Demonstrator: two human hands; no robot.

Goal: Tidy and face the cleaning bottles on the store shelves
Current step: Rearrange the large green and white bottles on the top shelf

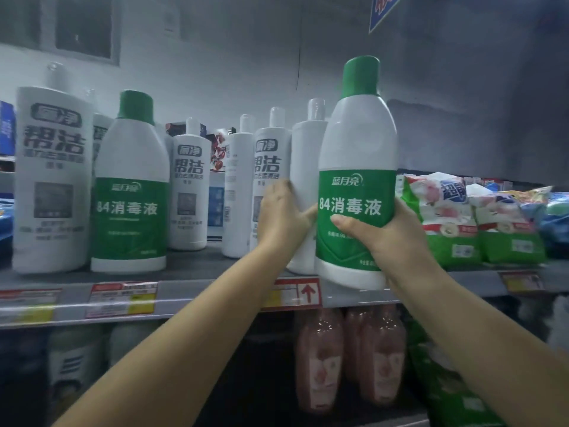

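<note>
My right hand [385,232] grips a white bottle with a green cap and green label [357,149], held just above the front edge of the top shelf [200,291], label facing me. My left hand [281,217] wraps around a plain white bottle [306,155] standing right beside it, its blank side showing. A matching green-label bottle [131,186] stands at the left. Several white bottles with black lettering [50,180] stand around it, some set further back.
Green and white bagged goods [446,217] lie on the shelf to the right. Red and yellow price tags [123,298] run along the shelf rail. Pink bottles [320,362] stand on the shelf below. A blue sign [385,9] hangs overhead.
</note>
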